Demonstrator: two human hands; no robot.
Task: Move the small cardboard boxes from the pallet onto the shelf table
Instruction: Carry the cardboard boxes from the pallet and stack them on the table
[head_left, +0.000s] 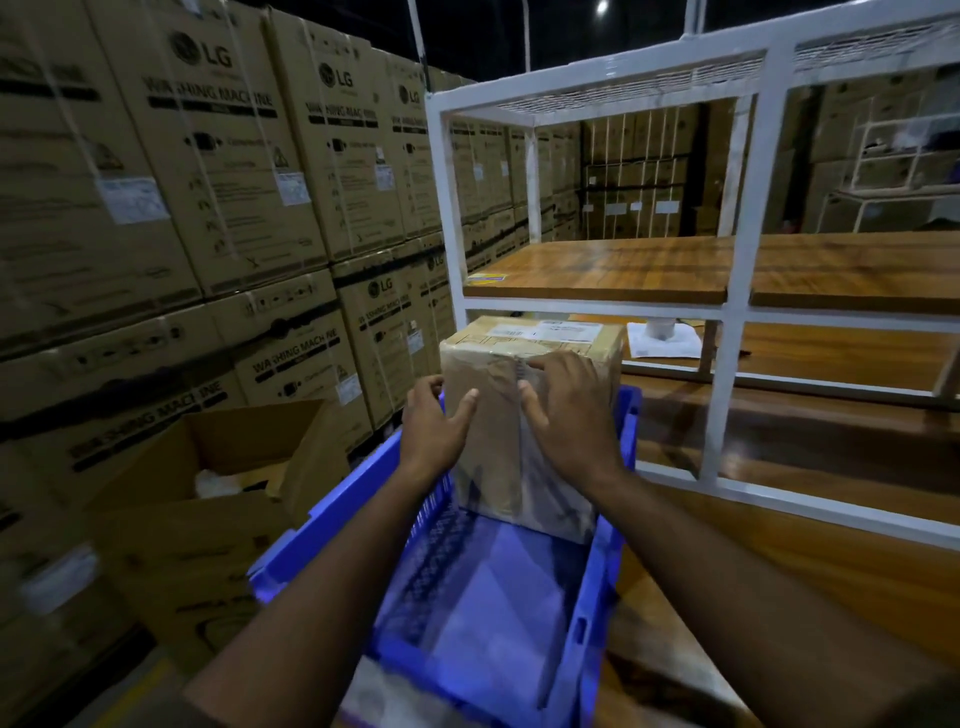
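We have both hands on a small cardboard box (524, 415) that stands upright at the far end of a blue plastic crate (498, 597), taped and labelled on top. Our left hand (434, 426) wraps its curled fingers round the box's left edge, thumb lying across the near face; our right hand (569, 410) lies with fingers spread over the upper near face and top edge, pressing rather than pinching. The box is in the crate, not yet on the shelf table (743, 291). Its wooden shelf boards show bare in front of us, apart from some paper and a small roll (662, 335) on the lower level, so we judge the job to be near its start: no small box is visible on any shelf. No pallet is plainly visible. The rest of the crate looks mostly empty, though blur hides its near end. To our left rise stacked washing machine cartons (208, 156), with an open carton (218, 467) below.
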